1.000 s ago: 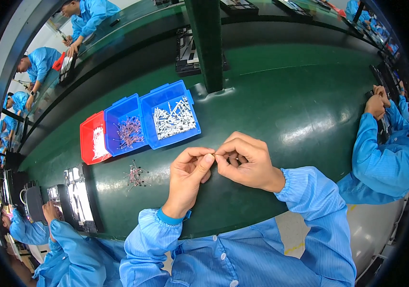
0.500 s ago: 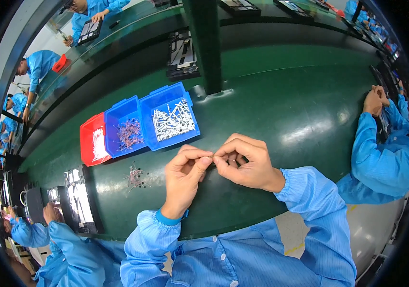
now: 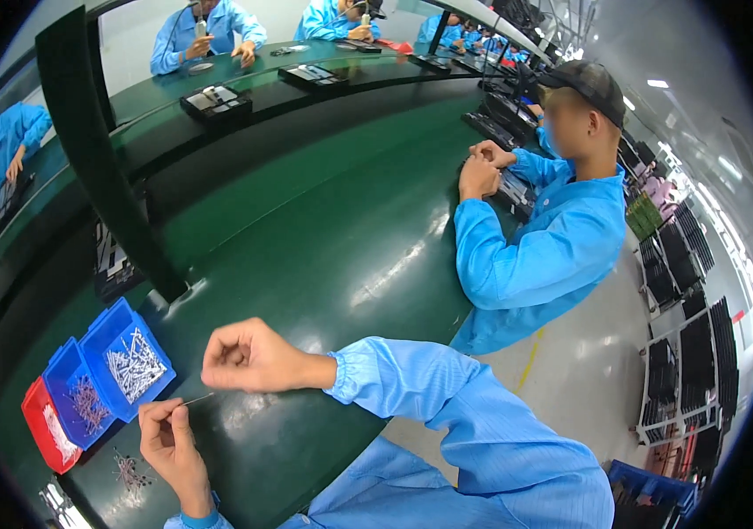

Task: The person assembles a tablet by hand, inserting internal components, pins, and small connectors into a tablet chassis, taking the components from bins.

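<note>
My left hand (image 3: 172, 445) is closed, pinching a thin wire-like piece (image 3: 198, 399) between thumb and forefinger. The wire's free end sticks out towards my right hand (image 3: 248, 357). That hand is just above and beyond it, fingers curled, thumb and forefinger drawn together; anything inside them is hidden. Beside my left hand lies a loose pile of small thin-leaded parts (image 3: 132, 476). Beyond it stands a blue bin (image 3: 103, 335) with small white rod-like parts. Joined to it are another blue bin (image 3: 61, 366) of reddish thin-leaded parts and a red bin (image 3: 37, 401) of small white pieces.
A dark green post (image 3: 107, 167) rises from the green tabletop (image 3: 323, 238) behind the bins. At the right, a co-worker (image 3: 544, 238) in blue works on a dark flat device. Flat devices (image 3: 218, 101) lie along the far ledge. Racks (image 3: 685, 361) stand beyond the floor.
The view has swung to the right, bringing the co-worker and racks into sight. My hands have separated: the wire piece stays in my left fingers, and my right hand is off it.
</note>
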Motion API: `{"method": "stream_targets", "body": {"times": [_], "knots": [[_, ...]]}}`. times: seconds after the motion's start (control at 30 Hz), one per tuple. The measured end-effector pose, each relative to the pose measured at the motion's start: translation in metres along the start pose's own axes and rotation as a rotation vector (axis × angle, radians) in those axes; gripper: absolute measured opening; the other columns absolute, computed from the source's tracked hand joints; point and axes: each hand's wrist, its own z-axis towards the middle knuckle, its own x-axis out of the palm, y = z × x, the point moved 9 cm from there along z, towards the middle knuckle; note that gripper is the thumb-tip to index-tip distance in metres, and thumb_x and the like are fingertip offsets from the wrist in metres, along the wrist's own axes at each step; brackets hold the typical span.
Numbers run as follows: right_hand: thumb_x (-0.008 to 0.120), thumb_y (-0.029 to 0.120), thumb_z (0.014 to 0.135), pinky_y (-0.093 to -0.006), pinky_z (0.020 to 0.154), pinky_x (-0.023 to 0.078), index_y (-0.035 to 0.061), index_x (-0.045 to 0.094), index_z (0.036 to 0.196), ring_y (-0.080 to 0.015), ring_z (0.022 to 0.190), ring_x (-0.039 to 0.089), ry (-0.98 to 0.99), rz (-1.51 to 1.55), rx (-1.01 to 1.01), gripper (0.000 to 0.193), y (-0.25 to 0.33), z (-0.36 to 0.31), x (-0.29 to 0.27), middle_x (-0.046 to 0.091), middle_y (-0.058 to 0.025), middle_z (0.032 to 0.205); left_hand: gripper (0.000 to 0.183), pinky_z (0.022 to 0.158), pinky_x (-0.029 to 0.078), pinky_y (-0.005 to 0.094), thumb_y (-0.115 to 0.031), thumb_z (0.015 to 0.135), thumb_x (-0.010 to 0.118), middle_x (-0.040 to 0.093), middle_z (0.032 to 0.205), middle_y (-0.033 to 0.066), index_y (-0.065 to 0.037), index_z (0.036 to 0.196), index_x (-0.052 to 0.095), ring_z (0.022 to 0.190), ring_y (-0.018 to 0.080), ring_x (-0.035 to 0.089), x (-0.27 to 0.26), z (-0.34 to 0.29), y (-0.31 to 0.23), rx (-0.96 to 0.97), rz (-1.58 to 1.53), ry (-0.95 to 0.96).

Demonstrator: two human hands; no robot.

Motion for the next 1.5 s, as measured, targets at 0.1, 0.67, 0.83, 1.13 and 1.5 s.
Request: {"method": "stream_targets", "body": {"times": [0.1, 0.67, 0.83, 1.13, 1.5], "knots": [[0.068, 0.018, 0.093, -0.0211, 0.038, 0.033, 0.003, 0.062, 0.084, -0.0047, 0.045, 0.049, -0.228, 0.035, 0.079, 0.018, 0.004, 0.009, -0.048, 0.059, -0.0014, 0.065, 0.006, 0.05, 0.033, 0.0188, -0.006, 0.093, 0.066, 0.051, 0.087, 0.0004, -0.001, 0.093, 0.064, 0.063, 0.0042, 0.045, 0.011, -0.004, 0.018, -0.195, -0.143, 0.006], [0.066, 0.016, 0.088, -0.0235, 0.037, 0.04, -0.0014, 0.064, 0.082, -0.0086, 0.046, 0.054, -0.36, -0.291, 0.083, 0.019, -0.016, 0.025, -0.098, 0.061, -0.0051, 0.067, 0.017, 0.054, 0.036, 0.0184, -0.013, 0.094, 0.067, 0.06, 0.075, -0.0012, 0.001, 0.103, 0.068, 0.059, 0.0041, 0.047, 0.047, -0.029, 0.017, -0.425, -0.169, 0.264], [0.068, 0.011, 0.081, -0.0294, 0.043, 0.049, -0.0029, 0.065, 0.08, -0.0154, 0.05, 0.061, -0.44, -0.583, -0.129, 0.014, -0.003, 0.04, -0.112, 0.064, -0.0108, 0.074, 0.017, 0.054, 0.036, 0.0189, -0.014, 0.095, 0.067, 0.06, 0.074, -0.0013, 0.001, 0.103, 0.068, 0.059, 0.0041, 0.047, 0.048, -0.03, 0.016, -0.412, -0.183, 0.271], [0.068, 0.012, 0.078, -0.0397, 0.069, 0.055, -0.0037, 0.065, 0.096, -0.0311, 0.07, 0.067, -0.577, -1.167, -0.496, 0.024, 0.008, 0.068, -0.125, 0.062, -0.0168, 0.103, 0.015, 0.045, 0.036, 0.0199, -0.013, 0.092, 0.07, 0.057, 0.071, 0.0005, 0.001, 0.095, 0.064, 0.051, 0.0044, 0.046, 0.046, -0.025, 0.055, -0.454, -0.248, 0.182], [0.065, 0.016, 0.081, -0.0459, 0.066, 0.054, -0.0004, 0.062, 0.096, -0.036, 0.076, 0.066, -0.481, -1.387, -0.414, 0.022, 0.013, 0.06, -0.099, 0.06, -0.0153, 0.102, 0.018, 0.047, 0.037, 0.0202, -0.014, 0.092, 0.07, 0.057, 0.07, 0.0005, 0.002, 0.097, 0.065, 0.053, 0.0049, 0.045, 0.047, -0.023, 0.038, -0.452, -0.253, 0.204]]}}
